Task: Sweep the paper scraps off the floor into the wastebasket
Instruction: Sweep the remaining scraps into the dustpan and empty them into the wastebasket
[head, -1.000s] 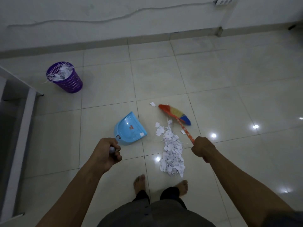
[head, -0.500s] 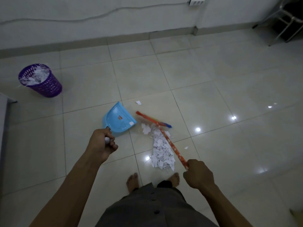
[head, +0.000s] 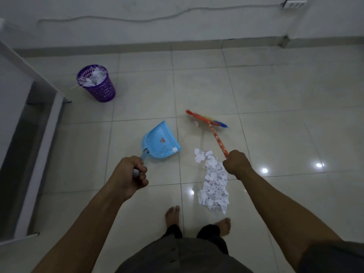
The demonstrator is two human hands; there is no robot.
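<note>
A heap of white paper scraps (head: 213,182) lies on the tiled floor in front of my bare feet. My left hand (head: 131,175) grips the handle of a blue dustpan (head: 160,142), which sits left of the heap with its mouth toward the scraps. My right hand (head: 236,164) grips the orange patterned handle of a broom (head: 206,120) whose multicoloured bristles rest on the floor beyond the heap. One stray scrap (head: 195,123) lies by the bristles. The purple wastebasket (head: 97,83) stands at the far left, filled with white paper.
A white table frame (head: 39,134) runs along the left side. The wall with a skirting board (head: 177,44) closes the far side, with a cable and a socket strip (head: 293,3) on it. My feet (head: 197,219) stand just behind the heap.
The broom head has swung away from the heap to the floor beyond it, and my right hand has moved forward. The dustpan stays left of the scraps.
</note>
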